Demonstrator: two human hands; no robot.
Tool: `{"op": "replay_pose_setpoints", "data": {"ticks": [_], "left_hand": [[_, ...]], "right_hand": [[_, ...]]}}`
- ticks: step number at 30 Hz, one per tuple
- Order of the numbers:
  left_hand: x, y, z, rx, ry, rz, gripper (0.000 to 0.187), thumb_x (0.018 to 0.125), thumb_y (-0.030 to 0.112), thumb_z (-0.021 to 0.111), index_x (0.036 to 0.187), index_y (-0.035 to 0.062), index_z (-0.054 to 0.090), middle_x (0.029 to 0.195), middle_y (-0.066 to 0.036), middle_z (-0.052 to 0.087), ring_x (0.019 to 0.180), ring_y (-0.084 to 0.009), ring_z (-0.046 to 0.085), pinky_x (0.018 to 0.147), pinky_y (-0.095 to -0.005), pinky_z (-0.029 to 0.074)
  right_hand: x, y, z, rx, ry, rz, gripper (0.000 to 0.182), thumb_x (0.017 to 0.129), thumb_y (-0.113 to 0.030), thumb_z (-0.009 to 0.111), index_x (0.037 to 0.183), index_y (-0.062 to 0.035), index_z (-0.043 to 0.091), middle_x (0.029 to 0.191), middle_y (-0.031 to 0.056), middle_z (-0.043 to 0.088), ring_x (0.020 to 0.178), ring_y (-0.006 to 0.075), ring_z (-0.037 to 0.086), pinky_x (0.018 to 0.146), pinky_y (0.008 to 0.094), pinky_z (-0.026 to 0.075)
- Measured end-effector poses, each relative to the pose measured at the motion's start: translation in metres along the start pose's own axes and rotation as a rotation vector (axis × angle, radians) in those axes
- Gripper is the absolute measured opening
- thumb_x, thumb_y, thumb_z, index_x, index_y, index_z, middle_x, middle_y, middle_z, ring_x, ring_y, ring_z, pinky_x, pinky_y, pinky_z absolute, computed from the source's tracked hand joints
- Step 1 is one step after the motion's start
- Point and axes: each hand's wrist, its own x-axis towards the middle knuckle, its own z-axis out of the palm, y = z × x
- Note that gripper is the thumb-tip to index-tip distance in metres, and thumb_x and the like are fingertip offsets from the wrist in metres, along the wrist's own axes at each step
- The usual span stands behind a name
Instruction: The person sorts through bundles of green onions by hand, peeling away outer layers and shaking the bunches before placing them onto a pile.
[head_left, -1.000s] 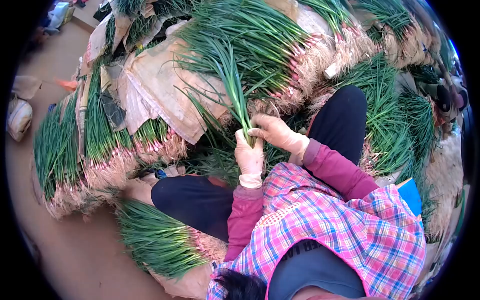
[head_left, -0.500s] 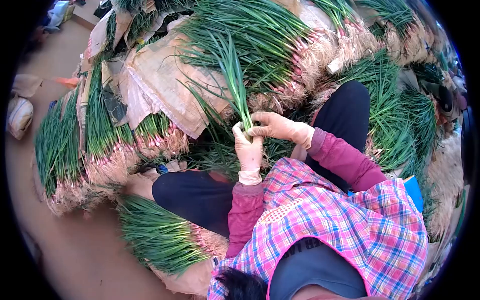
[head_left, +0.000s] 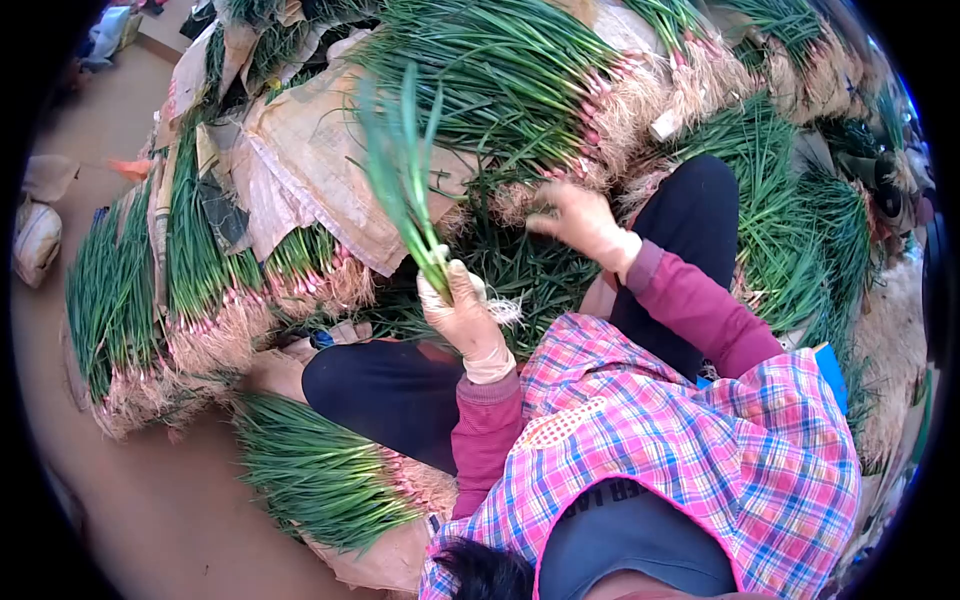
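Note:
Wrapped round the lower stems of a few green onions (head_left: 408,200), my gloved left hand (head_left: 462,312) holds them upright above my bent knee. Their leaves point up and left, and pale roots (head_left: 505,311) stick out at the right of the hand. My gloved right hand (head_left: 582,222) is raised apart from them, its fingers spread and slightly blurred, with nothing seen in it. It is nearest to the roots of a large onion bundle (head_left: 520,75). Loose green leaves (head_left: 535,275) lie beneath and between the hands.
More onion bundles stand at the left (head_left: 190,250) and lie at the lower left (head_left: 320,470). A beige sack cloth (head_left: 320,150) covers part of the pile. At the right is a heap of green onions (head_left: 765,210). Brown floor (head_left: 170,510) shows at the left.
My left hand has moved left and down with the onions, which now lean further left. My right hand has let go of them and moved up and right, its fingers opening.

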Motion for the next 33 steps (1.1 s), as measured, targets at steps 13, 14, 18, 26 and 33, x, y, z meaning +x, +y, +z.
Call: {"op": "replay_pose_setpoints", "data": {"ticks": [13, 14, 18, 26, 33], "left_hand": [[-0.004, -0.057, 0.004, -0.274, -0.226, -0.487, 0.011, 0.094, 0.009, 0.058, 0.102, 0.0076, 0.050, 0.088, -0.006, 0.062, 0.063, -0.0112, 0.056, 0.051, -0.0207, 0.046], [-0.005, -0.058, 0.003, -0.280, -0.215, -0.487, 0.011, 0.094, 0.008, 0.058, 0.103, 0.0074, 0.050, 0.086, -0.006, 0.062, 0.062, -0.0108, 0.055, 0.050, -0.0204, 0.044], [-0.007, -0.050, 0.000, -0.268, -0.149, -0.495, 0.013, 0.094, 0.009, 0.058, 0.104, 0.0070, 0.051, 0.082, -0.006, 0.061, 0.058, -0.0103, 0.053, 0.048, -0.0201, 0.041], [0.001, -0.033, 0.004, -0.303, -0.262, -0.476, 0.025, 0.093, 0.007, 0.059, 0.117, 0.0034, 0.054, 0.077, 0.000, 0.056, 0.061, -0.0074, 0.053, 0.051, -0.0180, 0.042], [0.006, -0.067, -0.001, -0.207, -0.169, -0.378, 0.018, 0.088, 0.001, 0.062, 0.104, 0.0078, 0.058, 0.094, -0.005, 0.065, 0.074, -0.0099, 0.060, 0.058, -0.0209, 0.046]], "right_hand": [[-0.002, -0.042, 0.016, 1.212, -0.295, 0.572, 0.011, 0.086, -0.013, 0.068, 0.090, -0.0050, 0.061, 0.073, -0.0007, 0.061, 0.057, 0.0073, 0.056, 0.056, 0.0247, 0.046], [-0.001, -0.037, 0.017, 1.275, -0.399, 0.541, 0.013, 0.086, -0.015, 0.068, 0.090, -0.0048, 0.060, 0.075, -0.0020, 0.060, 0.060, 0.0070, 0.054, 0.059, 0.0230, 0.046], [-0.007, -0.030, 0.034, 1.466, -0.231, 0.698, 0.012, 0.088, -0.016, 0.067, 0.092, -0.0059, 0.062, 0.074, -0.0028, 0.059, 0.059, 0.0073, 0.053, 0.055, 0.0237, 0.046], [0.032, 0.033, 0.010, -0.206, 0.201, 0.217, 0.022, 0.079, -0.029, 0.069, 0.086, -0.0079, 0.065, 0.082, 0.0146, 0.065, 0.077, 0.0340, 0.064, 0.068, 0.0433, 0.051], [-0.029, -0.030, 0.019, 0.666, -0.224, 0.166, 0.017, 0.082, -0.019, 0.072, 0.087, -0.0037, 0.065, 0.082, 0.0029, 0.065, 0.080, 0.0112, 0.059, 0.073, 0.0298, 0.049]]}}
